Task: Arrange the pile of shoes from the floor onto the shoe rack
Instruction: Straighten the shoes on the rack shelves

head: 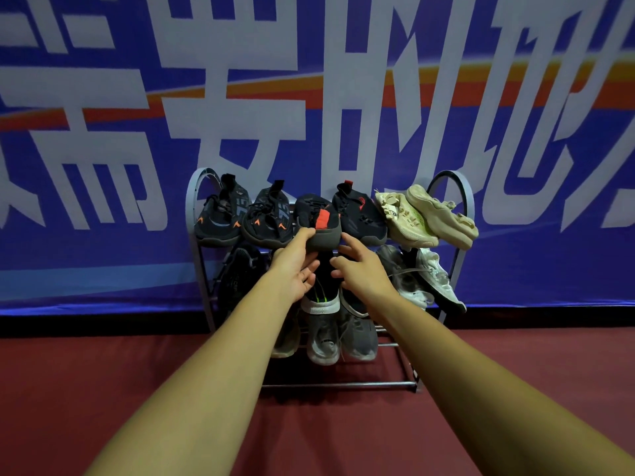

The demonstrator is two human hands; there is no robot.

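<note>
A grey metal shoe rack [193, 214] stands against the banner wall with shoes on three tiers. On the top tier sit two black shoes with orange marks [240, 214], a black shoe with a red tab [318, 218], its partner [360, 214] and two beige shoes [426, 214]. My left hand [295, 266] grips the heel of the black shoe with the red tab from below, thumb on its sole edge. My right hand [360, 269] hovers just right of that heel, fingers apart, touching nothing I can make out.
The middle tier holds a black shoe [237, 276] at left and white-grey sneakers [433, 280] at right. Grey sneakers [340, 334] sit on the lower tier. The floor [103, 372] is dark red carpet. A blue banner [103, 132] covers the wall behind.
</note>
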